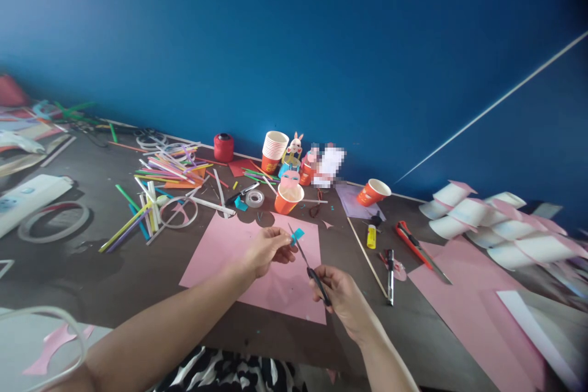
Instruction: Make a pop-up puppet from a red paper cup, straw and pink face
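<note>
My left hand [271, 250] pinches a small piece of blue paper [298, 234] over a pink sheet [285, 294] lying on the dark table. My right hand [337, 294] is wrapped round the black handles of a pair of scissors [318, 285]. The scissor blades point up and to the left, beside the blue piece and close to my left fingertips. Just beyond the pink sheet stands an orange paper cup [288, 199] with a pink figure at its rim. A roll of clear tape [254, 198] and a scrap of blue paper [240, 203] lie left of the cup.
Stacked cups [274, 153] and a red spool [223, 148] stand near the blue wall. Colored straws [169, 171] lie to the left. On the right are an orange cup [373, 192], a yellow lighter [372, 236], a red cutter [413, 245] and white paper rolls [505, 233].
</note>
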